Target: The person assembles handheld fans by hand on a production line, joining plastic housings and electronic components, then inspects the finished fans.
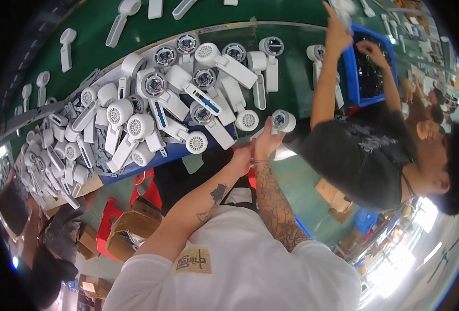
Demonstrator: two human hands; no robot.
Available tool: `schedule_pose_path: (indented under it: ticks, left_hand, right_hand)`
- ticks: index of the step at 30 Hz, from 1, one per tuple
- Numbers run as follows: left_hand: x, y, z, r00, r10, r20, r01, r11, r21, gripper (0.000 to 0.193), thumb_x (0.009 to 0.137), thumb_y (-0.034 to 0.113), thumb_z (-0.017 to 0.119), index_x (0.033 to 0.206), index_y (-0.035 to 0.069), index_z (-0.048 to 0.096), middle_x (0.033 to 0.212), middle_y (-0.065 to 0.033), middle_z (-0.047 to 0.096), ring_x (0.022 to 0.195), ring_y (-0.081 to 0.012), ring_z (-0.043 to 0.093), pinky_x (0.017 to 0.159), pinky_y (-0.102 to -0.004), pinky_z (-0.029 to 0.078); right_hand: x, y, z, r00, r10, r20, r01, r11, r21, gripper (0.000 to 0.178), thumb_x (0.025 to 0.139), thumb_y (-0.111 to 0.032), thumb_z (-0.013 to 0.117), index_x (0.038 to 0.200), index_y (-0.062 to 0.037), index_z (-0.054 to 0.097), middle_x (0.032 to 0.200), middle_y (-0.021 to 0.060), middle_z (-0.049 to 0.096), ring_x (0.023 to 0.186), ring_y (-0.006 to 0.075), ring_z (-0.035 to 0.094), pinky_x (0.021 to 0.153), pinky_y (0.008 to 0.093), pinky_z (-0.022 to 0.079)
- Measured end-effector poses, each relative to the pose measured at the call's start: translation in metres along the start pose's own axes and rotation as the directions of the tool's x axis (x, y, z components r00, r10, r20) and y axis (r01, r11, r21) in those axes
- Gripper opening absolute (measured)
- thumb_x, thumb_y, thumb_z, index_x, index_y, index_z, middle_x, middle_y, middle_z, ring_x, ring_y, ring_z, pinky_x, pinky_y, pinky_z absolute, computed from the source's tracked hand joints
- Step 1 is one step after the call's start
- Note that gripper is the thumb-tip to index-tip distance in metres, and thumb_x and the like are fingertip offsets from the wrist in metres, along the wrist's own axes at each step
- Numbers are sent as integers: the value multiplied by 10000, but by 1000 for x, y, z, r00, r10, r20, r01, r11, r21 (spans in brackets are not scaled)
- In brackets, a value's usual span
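My right hand (266, 140) is wrapped round a white handheld fan (287, 122), just off the near edge of the heaped bench. The fan's round head points up and away, with its dark inner parts showing; the palm and fingers hide its handle. Right beside it, my left hand (243, 157) is closed, its fingers curled in near the right wrist; what they hold, if anything, is hidden. Ahead and to the left lies a heap of white handheld fans (139, 126), some with open heads showing circuit boards, others with slotted grilles.
At the right a co-worker in a dark shirt (354, 150) reaches over a blue bin (352, 72) of small dark parts. More fans lie on the green conveyor belt (92, 44) behind a metal rail. A red stool (108, 223) and a cardboard box (131, 228) stand below the bench.
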State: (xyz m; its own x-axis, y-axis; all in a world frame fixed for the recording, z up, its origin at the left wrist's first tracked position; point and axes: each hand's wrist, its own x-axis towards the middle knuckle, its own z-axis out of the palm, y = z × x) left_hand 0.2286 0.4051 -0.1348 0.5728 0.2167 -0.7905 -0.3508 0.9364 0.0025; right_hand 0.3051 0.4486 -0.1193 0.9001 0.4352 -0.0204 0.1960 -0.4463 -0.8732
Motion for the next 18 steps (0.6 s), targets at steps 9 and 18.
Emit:
schedule_pose_path:
  ticks: [9, 18]
  left_hand:
    - [-32, -2, 13, 980, 119, 159, -165, 934, 316, 276, 926, 374, 614, 1029, 119, 586, 895, 19, 626, 788, -99, 586, 633, -271, 440]
    - [-215, 28, 89, 715, 659, 232, -598, 405, 692, 291, 846, 241, 735, 902, -11, 600, 711, 13, 581, 653, -46, 480, 575, -243, 420]
  right_hand:
    - [39, -6, -50, 792, 389, 471, -524, 828, 198, 231, 873, -224, 676, 916, -3, 624, 979, 146, 611, 891, 267, 582, 779, 373, 446]
    - [-19, -175, -99, 364, -216, 906, -810, 407, 422, 468, 976, -502, 402, 858, -57, 488, 710, 49, 454, 674, 198, 451, 739, 390, 402]
